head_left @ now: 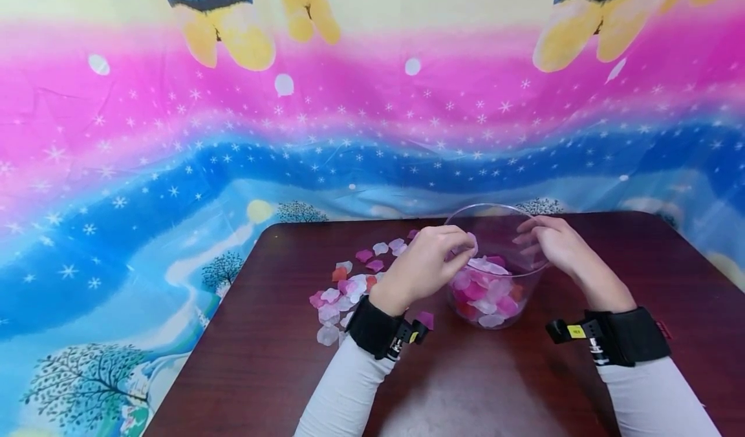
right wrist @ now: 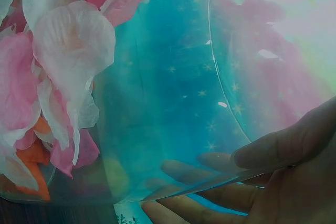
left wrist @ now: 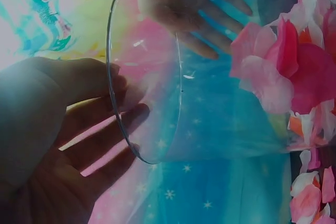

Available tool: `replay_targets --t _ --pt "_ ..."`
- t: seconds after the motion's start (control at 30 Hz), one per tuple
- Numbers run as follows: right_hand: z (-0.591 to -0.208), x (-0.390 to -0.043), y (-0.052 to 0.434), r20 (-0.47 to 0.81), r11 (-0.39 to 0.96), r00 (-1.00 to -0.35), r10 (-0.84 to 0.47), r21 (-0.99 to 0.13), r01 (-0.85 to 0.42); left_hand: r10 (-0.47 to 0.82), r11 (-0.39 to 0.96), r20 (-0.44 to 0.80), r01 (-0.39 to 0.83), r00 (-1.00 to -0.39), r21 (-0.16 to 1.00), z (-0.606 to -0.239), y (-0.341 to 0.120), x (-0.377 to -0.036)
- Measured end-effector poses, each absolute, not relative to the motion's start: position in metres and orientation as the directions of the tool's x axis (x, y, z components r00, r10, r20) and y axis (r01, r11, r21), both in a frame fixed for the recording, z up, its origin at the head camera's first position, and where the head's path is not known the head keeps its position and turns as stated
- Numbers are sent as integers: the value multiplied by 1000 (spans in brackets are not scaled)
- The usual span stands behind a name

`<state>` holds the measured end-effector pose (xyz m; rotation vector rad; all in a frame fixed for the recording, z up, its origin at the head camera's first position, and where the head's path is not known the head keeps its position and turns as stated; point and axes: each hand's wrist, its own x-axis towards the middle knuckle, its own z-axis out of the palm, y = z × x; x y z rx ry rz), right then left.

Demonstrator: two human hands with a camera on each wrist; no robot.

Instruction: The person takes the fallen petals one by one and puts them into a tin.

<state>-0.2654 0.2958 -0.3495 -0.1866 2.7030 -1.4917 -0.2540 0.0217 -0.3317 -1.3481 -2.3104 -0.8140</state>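
A clear plastic bowl stands on the dark table, partly filled with pink, white and orange petals. My right hand holds its right rim. In the right wrist view the thumb lies over the rim, and the fingers show through the wall. My left hand hovers at the left rim with loosely curled fingers. A pale petal sits by their tips. In the left wrist view the left hand lies beside the rim with nothing between thumb and fingers.
Several loose petals lie scattered on the table left of the bowl, one by my left wrist. A bright printed cloth hangs behind the table and drapes past its left edge.
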Motion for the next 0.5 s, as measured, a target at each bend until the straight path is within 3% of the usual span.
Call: replay_targets --t 0.27,0.33,0.5 --pt "-347 -266 296 17 537 -991 -129 -839 -84 676 415 533 860 -509 296 -326 4 -264" --pt "-347 -266 296 21 539 -991 -135 -838 -91 644 425 544 843 -538 331 -322 -11 -268" --pt "-348 -263 297 21 555 -990 -142 -826 -97 517 524 514 728 -685 443 -318 -62 -278"
